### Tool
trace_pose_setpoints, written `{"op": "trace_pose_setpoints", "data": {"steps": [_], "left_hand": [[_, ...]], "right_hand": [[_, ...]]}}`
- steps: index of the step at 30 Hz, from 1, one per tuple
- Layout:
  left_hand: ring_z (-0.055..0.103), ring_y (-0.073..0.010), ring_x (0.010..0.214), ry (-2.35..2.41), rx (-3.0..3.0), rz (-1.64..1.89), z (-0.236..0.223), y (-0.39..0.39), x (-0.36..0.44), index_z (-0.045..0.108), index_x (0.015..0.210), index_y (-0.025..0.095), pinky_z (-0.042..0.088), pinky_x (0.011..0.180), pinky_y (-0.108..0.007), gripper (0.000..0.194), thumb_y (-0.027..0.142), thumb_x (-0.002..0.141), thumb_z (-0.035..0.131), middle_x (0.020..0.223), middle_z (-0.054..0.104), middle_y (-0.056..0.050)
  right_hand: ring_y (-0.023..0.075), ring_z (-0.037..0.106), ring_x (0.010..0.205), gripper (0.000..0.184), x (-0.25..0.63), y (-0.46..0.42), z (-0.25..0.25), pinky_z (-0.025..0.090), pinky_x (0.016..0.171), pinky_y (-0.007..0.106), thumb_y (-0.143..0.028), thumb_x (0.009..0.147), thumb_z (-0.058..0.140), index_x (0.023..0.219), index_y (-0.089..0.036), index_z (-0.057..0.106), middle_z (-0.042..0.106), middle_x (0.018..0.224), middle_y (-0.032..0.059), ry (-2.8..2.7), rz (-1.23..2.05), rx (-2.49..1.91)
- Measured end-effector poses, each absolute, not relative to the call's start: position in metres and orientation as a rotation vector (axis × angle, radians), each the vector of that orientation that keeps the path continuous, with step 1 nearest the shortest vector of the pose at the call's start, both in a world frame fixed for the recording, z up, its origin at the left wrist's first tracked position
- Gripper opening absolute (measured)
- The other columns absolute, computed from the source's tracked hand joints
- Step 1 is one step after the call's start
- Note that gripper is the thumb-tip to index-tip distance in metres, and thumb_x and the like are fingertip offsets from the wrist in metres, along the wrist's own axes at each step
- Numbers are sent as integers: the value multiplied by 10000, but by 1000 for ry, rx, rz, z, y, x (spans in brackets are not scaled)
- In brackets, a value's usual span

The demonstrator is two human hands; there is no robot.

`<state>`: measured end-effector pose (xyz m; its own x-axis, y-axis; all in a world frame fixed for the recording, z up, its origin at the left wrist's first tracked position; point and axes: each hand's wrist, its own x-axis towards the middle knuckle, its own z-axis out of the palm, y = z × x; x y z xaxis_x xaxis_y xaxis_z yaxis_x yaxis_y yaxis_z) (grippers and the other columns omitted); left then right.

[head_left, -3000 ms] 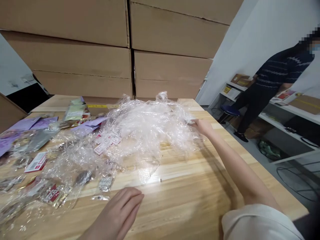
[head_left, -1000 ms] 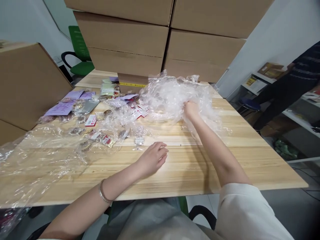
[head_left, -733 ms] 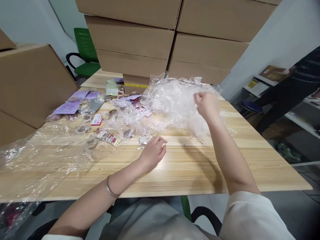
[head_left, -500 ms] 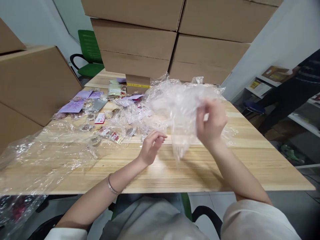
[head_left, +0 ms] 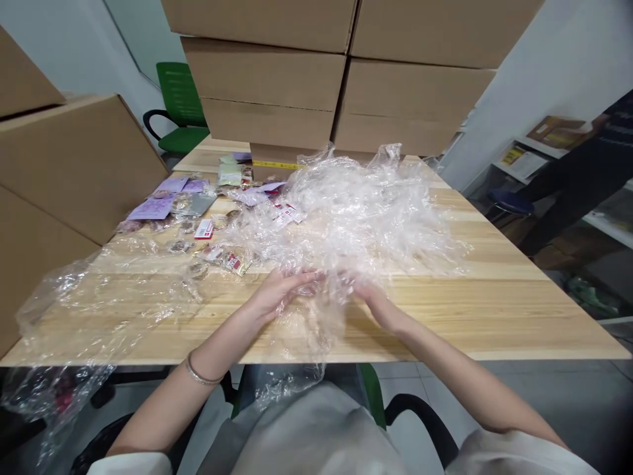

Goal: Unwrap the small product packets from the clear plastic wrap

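A length of clear plastic [head_left: 316,323] trails over the near edge of the desk [head_left: 459,323] between your left hand [head_left: 279,290] and right hand [head_left: 373,300]; both touch it, slightly apart, though I cannot tell whether either grips. Past them spreads a film heap [head_left: 366,204], with small packets [head_left: 237,262] leftward and cardboard boxes [head_left: 274,86] behind.

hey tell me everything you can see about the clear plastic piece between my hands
The clear plastic piece looks thin, glossy and crinkled, with the wooden table showing through. The left hand and right hand touch it. Its lower end hangs past the near table edge; whether it joins the plastic pile behind is unclear.
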<state>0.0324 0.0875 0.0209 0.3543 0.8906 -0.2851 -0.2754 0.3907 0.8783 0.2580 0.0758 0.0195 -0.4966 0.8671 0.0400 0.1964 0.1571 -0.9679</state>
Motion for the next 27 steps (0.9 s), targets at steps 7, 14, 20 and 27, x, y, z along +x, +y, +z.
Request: {"op": "trace_pose_setpoints", "data": {"steps": [7,14,20,27], "left_hand": [[746,-201,777,840,914,841,23,68,24,772,995,156,591,611,-261,270,273,753,798,1032,774,-90],[564,-43,420,1043,737,1081,9,68,-8,732,893,125,458,368,-148,173,232,766,781,983,777,-88],[673,-152,503,1114,477,887,3,75,-28,648,907,141,521,401,-233,184,323,879,644,929,769,-95],[620,-116,394,887,606,581,5,65,-28,400,1489,359,459,325,-223,606,427,917,589,1221,715,-100]], "right_hand": [[259,636,1096,456,254,123,10,537,897,397,-474,686,713,1056,-261,555,649,1187,73,-932,1495,-1095],[280,523,1296,697,308,129,55,528,880,410,-485,810,563,1451,-359,319,471,1449,97,-1274,659,-1276],[307,669,1007,810,359,126,46,537,827,465,-749,891,98,1073,-170,634,683,1115,195,-1365,1541,-1441],[138,543,568,543,322,113,-13,496,611,283,-765,818,498,803,-230,590,587,648,-12,-1459,1741,-1192]]}}
